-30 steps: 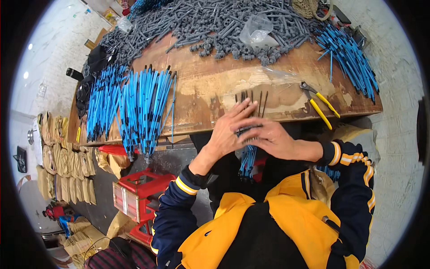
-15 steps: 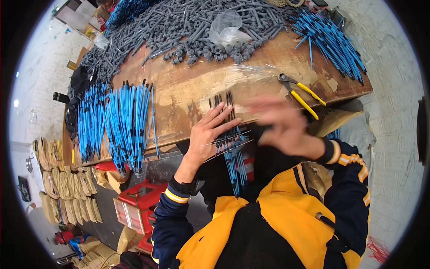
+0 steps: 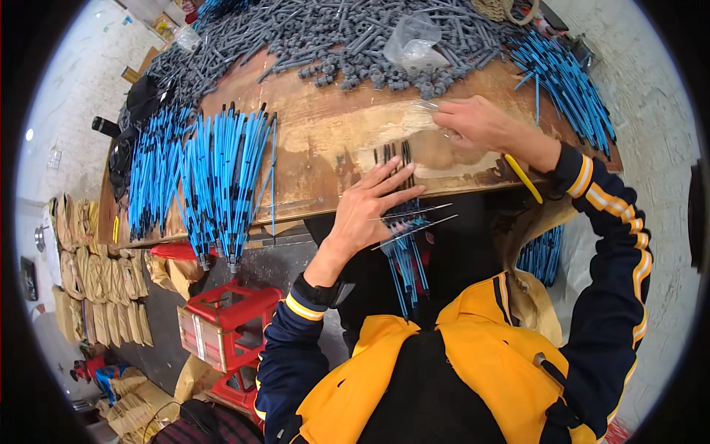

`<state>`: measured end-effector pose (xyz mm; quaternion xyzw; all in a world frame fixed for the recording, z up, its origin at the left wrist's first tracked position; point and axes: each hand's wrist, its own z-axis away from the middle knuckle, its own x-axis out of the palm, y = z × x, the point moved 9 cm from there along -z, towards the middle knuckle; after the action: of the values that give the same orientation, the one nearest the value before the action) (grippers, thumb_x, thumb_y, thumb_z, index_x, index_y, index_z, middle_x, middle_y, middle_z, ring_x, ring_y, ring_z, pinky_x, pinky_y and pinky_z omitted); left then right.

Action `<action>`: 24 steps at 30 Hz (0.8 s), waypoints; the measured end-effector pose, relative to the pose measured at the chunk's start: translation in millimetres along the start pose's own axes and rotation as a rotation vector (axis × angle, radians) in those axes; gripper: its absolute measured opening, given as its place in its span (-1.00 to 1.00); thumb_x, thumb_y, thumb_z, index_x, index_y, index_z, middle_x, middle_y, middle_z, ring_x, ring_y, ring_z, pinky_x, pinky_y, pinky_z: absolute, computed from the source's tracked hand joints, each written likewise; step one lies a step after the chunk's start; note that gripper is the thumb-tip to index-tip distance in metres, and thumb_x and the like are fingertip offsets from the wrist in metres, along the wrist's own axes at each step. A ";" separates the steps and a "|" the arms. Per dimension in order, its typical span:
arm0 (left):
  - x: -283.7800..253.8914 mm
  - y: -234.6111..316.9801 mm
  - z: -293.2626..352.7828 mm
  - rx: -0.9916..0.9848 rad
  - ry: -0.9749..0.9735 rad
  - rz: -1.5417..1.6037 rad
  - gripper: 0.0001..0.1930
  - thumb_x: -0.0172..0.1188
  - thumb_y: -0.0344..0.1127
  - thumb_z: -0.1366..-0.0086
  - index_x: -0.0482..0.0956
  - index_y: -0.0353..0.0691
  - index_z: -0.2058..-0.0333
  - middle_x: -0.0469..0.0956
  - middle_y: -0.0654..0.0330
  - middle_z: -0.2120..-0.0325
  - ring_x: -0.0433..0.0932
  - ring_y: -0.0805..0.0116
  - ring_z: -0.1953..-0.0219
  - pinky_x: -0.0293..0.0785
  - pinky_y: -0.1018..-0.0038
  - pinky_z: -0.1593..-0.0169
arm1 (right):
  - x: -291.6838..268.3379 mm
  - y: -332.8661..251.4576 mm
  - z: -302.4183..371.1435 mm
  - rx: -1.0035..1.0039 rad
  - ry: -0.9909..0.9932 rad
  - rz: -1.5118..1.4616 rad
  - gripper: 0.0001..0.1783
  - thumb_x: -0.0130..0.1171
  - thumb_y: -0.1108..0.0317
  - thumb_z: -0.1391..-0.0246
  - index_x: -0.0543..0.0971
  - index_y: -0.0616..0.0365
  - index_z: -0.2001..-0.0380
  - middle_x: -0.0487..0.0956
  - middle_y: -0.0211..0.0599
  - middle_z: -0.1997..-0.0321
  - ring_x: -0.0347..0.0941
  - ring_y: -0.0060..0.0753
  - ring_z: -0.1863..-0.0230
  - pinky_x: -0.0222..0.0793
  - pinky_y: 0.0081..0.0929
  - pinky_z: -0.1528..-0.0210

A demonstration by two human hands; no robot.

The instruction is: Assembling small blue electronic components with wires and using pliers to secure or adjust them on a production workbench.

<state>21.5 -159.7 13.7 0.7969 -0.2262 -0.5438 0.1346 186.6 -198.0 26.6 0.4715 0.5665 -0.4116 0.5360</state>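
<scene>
My left hand (image 3: pixel 370 211) lies spread over a row of thin blue rods with black ends (image 3: pixel 403 263) at the table's near edge, pressing them down. The rods' black tips rest on the wood and their blue lengths hang out toward my lap. Two thin straight metal wires (image 3: pixel 429 220) cross the row just below my fingers. Farther right, my right hand (image 3: pixel 473 127) is closed in a pinch at some thin pale wires (image 3: pixel 425 105) on the tabletop. My right forearm hides most of the pliers; a yellow handle (image 3: pixel 523 179) shows beside it.
A large heap of grey plastic pieces (image 3: pixel 310 44) with a clear bag (image 3: pixel 414 43) covers the back of the table. Blue rod bundles lie at left (image 3: pixel 222 177) and far right (image 3: pixel 566 92). Red stools (image 3: pixel 229 318) stand lower left, near stacked brown bundles (image 3: pixel 92 277).
My right hand has moved up and away from the rods to the thin wires, and its fingers have closed. My left hand stays on the rods. The view has shifted slightly.
</scene>
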 end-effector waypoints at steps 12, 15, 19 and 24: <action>5.0 -9.3 3.4 -0.036 -0.017 -0.019 -0.38 0.29 -0.29 0.01 0.53 0.03 -0.13 0.39 0.24 -0.24 0.24 0.12 -0.34 0.24 0.18 -0.34 | 13.0 -31.3 -3.9 0.207 0.193 -0.206 -0.72 0.10 0.44 -0.02 0.49 0.17 0.14 0.45 -0.14 0.30 0.51 0.02 0.23 0.46 -0.12 0.26; 5.3 -8.9 3.1 -0.034 -0.020 -0.011 -0.36 0.30 -0.28 0.02 0.52 0.02 -0.14 0.40 0.23 -0.23 0.24 0.13 -0.34 0.23 0.18 -0.35 | 14.1 -33.3 -2.7 0.237 0.156 -0.215 -0.69 0.09 0.44 -0.02 0.48 0.17 0.11 0.44 -0.14 0.27 0.50 0.00 0.20 0.46 -0.16 0.20; 5.1 -9.0 1.7 -0.027 -0.012 -0.004 -0.36 0.31 -0.27 0.03 0.52 0.00 -0.14 0.40 0.22 -0.23 0.26 0.13 -0.33 0.21 0.19 -0.36 | 17.5 -35.1 -6.9 0.154 0.172 -0.235 -0.69 0.09 0.45 -0.01 0.47 0.19 0.12 0.42 -0.16 0.26 0.50 0.00 0.20 0.47 -0.18 0.19; 5.6 -9.0 1.1 -0.024 -0.003 -0.007 -0.38 0.32 -0.24 -0.02 0.51 -0.02 -0.15 0.40 0.19 -0.22 0.29 0.15 -0.32 0.20 0.19 -0.37 | 20.3 -20.7 -13.2 0.124 0.170 -0.213 -0.62 0.15 0.47 0.02 0.50 0.17 0.06 0.44 -0.18 0.22 0.50 -0.03 0.23 0.48 -0.21 0.22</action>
<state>24.2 -154.8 4.7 0.7951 -0.2170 -0.5482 0.1419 163.9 -187.8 6.8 0.4742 0.6300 -0.4591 0.4093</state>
